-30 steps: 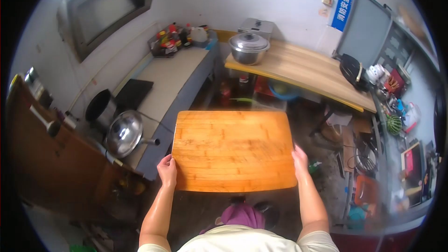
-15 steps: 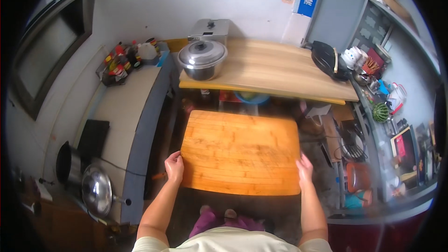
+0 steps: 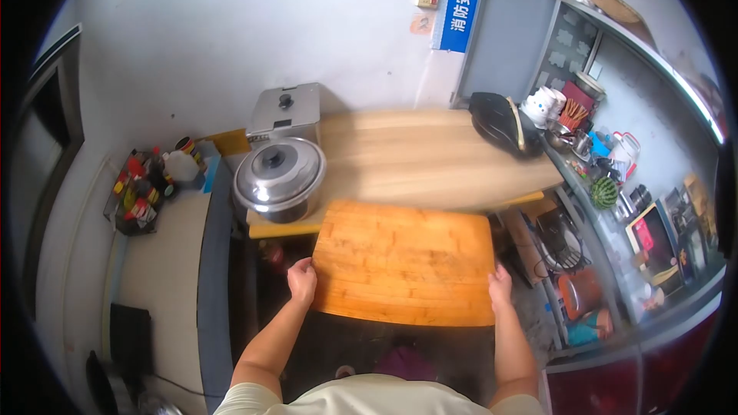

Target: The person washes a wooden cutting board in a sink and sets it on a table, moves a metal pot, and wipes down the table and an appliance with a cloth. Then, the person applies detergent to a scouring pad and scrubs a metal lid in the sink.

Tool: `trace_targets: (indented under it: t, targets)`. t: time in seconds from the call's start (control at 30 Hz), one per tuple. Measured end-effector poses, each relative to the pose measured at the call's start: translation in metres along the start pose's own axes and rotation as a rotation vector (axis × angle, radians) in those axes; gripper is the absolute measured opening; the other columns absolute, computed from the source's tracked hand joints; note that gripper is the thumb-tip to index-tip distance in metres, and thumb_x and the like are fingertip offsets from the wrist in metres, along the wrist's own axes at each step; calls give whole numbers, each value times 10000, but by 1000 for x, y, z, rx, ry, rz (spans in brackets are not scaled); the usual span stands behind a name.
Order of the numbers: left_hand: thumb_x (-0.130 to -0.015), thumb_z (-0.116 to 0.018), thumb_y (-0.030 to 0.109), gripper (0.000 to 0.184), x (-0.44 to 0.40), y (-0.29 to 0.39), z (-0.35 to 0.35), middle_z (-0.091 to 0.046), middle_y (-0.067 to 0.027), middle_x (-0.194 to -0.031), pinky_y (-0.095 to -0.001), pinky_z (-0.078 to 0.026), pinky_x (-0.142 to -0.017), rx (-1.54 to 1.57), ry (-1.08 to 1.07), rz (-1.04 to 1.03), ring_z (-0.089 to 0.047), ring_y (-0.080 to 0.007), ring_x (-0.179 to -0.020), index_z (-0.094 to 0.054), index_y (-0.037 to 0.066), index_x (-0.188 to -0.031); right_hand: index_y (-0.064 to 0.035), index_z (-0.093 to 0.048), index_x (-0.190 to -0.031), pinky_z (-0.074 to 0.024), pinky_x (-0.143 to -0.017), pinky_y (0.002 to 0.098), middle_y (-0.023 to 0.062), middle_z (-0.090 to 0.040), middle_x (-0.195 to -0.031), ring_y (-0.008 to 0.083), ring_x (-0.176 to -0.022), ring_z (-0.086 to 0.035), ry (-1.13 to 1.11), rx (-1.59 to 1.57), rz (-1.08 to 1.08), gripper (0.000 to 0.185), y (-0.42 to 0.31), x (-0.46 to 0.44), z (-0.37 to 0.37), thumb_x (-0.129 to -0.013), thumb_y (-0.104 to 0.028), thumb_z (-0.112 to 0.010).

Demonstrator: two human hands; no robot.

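A large wooden cutting board is held out flat in front of my body, its far edge overlapping the near edge of the wooden table in view. My left hand is closed on the board's left side. On the right side, my right hand grips the opposite edge. The fingers under the board are hidden. Left of the board's far corner, a lidded steel pot stands on the table's near left corner.
A metal box stands behind the pot, and a black pan lies at the table's right end. Bottles crowd the left counter. Right-hand shelves hold a small watermelon, bowls and an orange container.
The view has swung right and come closer to the wooden table. Still held in both hands, the board now overlaps the table's near edge in view.
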State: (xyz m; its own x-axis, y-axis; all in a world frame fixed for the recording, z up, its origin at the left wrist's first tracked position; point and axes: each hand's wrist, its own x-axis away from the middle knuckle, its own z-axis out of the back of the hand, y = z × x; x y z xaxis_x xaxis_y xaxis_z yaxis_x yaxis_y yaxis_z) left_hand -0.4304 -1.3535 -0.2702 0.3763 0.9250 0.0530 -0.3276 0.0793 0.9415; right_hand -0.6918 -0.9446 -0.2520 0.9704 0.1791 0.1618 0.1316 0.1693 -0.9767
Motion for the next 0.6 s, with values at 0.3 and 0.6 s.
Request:
trace_targets:
  t: [0.3,0.6]
  targets:
    - [-734,-523,99,289,-101,53,-122,-640,-208,-911,-360,-478,-766,-200,110,-7,-625,-333,-860,-652,13,-978,59,-379,-1287,-383,-954,328,244,-506,-1216,314,-1152,-485,-15,480,262,626,-6,-233,-53,-743,-74,-658]
    - [-691,-552,61,301,-178,117,-238,-600,-212,-1047,-441,-443,-803,-621,298,-535,-571,-377,-936,-640,51,-978,-76,-337,-1359,-182,-1072,437,208,-221,-1432,338,-1332,-190,-363,989,445,791,-94,-322,-134,-740,-451,-655]
